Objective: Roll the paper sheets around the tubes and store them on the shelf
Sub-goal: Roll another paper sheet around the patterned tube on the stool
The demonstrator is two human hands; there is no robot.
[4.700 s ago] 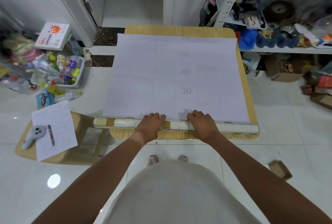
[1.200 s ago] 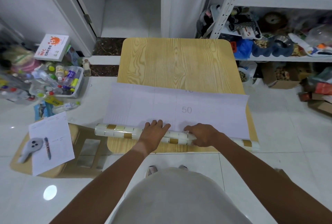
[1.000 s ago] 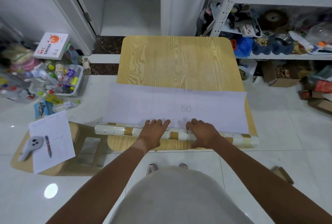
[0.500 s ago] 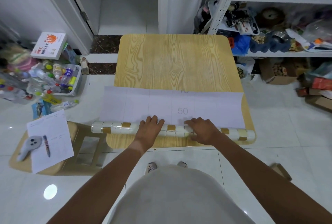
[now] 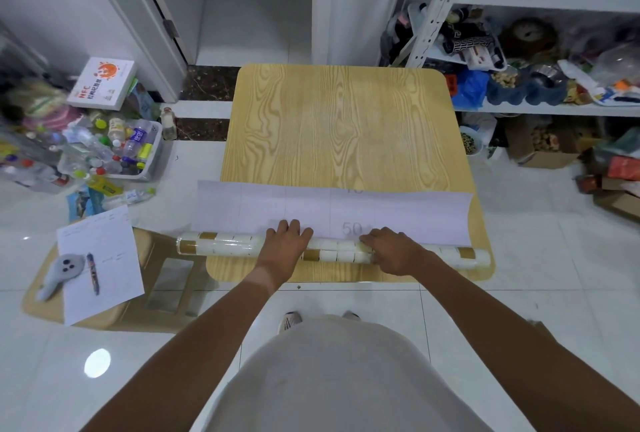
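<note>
Far left, a white box [image 5: 101, 84] reads "NFC" in red. On the wooden surface [image 5: 337, 126], the tube [image 5: 221, 248] lies along the near edge. The left hand [image 5: 284, 244] presses flat on it, fingers spread straight. The paper sheet [image 5: 408, 217] shows "50" beside the right hand [image 5: 393, 251], fingers curled over the tube. Shelf [image 5: 554, 107] at right.
</note>
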